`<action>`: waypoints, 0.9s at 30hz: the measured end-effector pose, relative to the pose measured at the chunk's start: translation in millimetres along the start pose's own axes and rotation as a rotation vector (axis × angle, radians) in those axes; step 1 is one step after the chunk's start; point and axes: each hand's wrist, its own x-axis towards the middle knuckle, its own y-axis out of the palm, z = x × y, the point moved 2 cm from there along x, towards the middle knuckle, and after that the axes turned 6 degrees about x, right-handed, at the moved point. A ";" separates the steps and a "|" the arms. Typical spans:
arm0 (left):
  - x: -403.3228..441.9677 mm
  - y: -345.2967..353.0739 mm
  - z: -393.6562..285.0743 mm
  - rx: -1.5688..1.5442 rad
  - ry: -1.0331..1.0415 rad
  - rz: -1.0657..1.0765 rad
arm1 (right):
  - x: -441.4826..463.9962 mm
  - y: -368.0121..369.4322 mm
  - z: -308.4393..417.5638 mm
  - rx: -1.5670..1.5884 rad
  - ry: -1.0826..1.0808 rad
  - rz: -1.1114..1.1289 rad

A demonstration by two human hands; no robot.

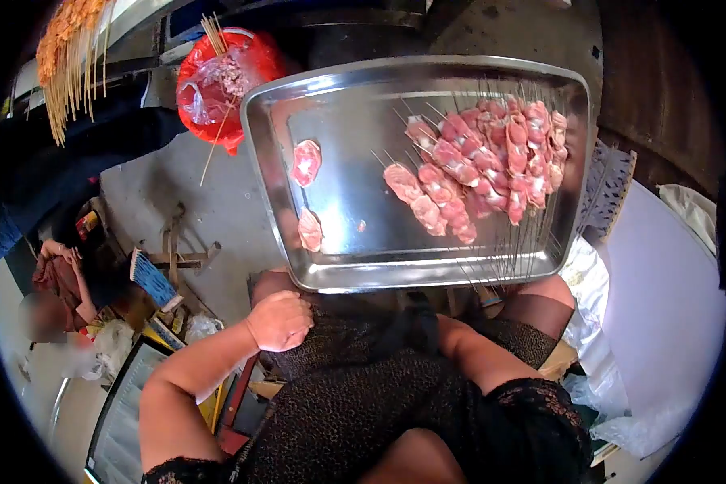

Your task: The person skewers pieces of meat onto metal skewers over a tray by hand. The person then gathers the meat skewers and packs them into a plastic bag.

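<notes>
The person's left hand (281,321) is curled into a loose fist on the lap at the lower centre, just below the tray's near edge, with nothing seen in it. The right forearm (484,359) runs into dark fabric at the lap; its hand cannot be made out, so whether it grips anything cannot be told. Above them, the metal tray (359,279) fills the centre and upper right, its near edge over the knees. What bears it underneath is hidden; if the legs do, a shifted knee could tip it. The skewered meat (460,161) is bunched at the tray's right, so a tilt might slide the pile, and the thin stick ends near the lower-right rim could prick a careless hand. Two loose meat pieces at the tray's left, unskewered, could slip too. At the upper left, a long stick leaning from the red bag (232,135) might be knocked out by a sleeve.
</notes>
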 end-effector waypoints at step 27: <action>-36.5 84.2 -59.9 0.555 -0.075 -0.437 | 138.1 -55.8 -41.2 -0.248 -0.140 -0.291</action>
